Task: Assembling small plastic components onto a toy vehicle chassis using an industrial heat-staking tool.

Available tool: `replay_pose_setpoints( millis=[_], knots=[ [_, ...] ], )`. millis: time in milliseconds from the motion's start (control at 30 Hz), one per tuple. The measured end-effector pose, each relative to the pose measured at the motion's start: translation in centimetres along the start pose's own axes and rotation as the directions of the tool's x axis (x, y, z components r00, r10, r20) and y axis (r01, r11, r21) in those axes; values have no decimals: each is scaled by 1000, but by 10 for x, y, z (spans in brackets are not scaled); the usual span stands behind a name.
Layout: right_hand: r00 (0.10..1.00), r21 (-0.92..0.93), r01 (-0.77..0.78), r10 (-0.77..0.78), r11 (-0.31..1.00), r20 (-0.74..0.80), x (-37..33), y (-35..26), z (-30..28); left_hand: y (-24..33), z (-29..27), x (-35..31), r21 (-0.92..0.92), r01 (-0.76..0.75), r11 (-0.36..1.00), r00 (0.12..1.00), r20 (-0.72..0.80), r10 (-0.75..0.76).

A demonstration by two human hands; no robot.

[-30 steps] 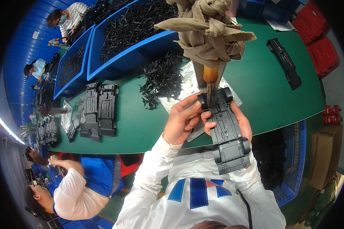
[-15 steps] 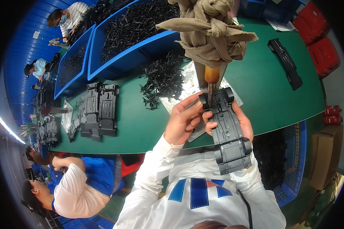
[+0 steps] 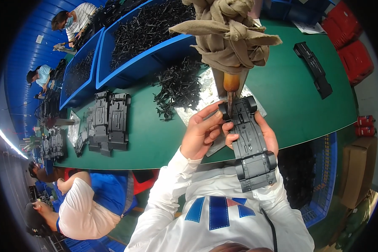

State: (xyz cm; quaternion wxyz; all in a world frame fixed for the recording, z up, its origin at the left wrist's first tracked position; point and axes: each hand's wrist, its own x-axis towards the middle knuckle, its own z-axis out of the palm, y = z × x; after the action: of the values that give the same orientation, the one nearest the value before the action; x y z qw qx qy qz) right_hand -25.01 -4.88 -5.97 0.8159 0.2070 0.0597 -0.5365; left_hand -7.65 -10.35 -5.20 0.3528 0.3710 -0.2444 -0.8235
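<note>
Holding the black toy car chassis (image 3: 251, 140) in both hands: right hand (image 3: 268, 133) cradles it, left hand (image 3: 201, 135) pinches its 9 o'clock edge. The hanging screwdriver (image 3: 230, 90) at 12 could slip off and gouge plastic.

We wear a white long-sleeved top with blue and red block shapes on the chest. The left hand (image 3: 201, 135) and right hand (image 3: 264, 135) are ungloved.

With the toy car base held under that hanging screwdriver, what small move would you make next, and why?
Probably steady the car base and press its front end up against the screwdriver tip. The tip already meets the front between the wheels, the left hand pinches there, and the right hand cradles it from behind.
</note>
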Motion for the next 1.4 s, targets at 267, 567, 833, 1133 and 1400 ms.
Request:
replay_pose_setpoints(
  millis=[267, 567, 833, 1133, 1400],
  knots=[
    [1000, 5, -2, 2, 1000, -11, 2, 0, -1, 0, -1, 0, -13, -5, 1000, 1000, 0, 5],
    [1000, 54, 11, -10, 998, -6, 1, 3, 6, -2, -2, 0, -24, -36, 999, 999, 5, 36],
    [1000, 12, -22, 22, 1000, 17, 0, 1, 0, 0, 0, -2, -16, -11, 1000, 1000, 0, 11],
    [1000, 17, -30, 30, 999, 4, -1, 1, 1, -2, -1, -2, -39, -33, 999, 999, 18, 34],
    [999, 19, -34, 33, 999, 19, 0, 1, 1, -2, -1, -2, -32, -27, 999, 1000, 4, 28]
  ],
)
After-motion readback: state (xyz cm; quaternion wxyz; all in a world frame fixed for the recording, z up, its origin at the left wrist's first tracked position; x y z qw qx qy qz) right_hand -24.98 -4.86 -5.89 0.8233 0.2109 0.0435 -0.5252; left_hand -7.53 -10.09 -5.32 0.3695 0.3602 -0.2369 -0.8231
